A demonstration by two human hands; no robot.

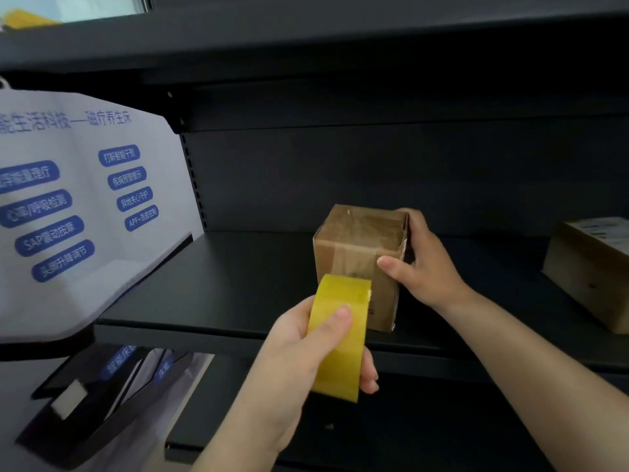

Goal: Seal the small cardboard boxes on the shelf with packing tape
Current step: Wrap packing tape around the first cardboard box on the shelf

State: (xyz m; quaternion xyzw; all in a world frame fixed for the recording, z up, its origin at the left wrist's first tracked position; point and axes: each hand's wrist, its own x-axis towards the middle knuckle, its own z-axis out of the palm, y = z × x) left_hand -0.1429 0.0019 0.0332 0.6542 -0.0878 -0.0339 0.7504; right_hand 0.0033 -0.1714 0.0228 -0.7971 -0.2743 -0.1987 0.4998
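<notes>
A small brown cardboard box (354,247) stands upright on the dark shelf (218,287), near its front edge. Old clear tape runs over its top and down its front face. My right hand (425,264) grips the box's right side, with the thumb on the front face and the fingers round the far right edge. My left hand (306,356) holds a yellow roll of packing tape (340,338) just in front of and below the box, thumb pressed on the roll's outer face. The roll's top edge overlaps the box's lower front.
A second cardboard box (592,270) with a white label lies at the shelf's right end. A white banner with blue labels (78,206) hangs at the left. Another shelf board (340,35) runs overhead, and a lower shelf (408,430) sits below.
</notes>
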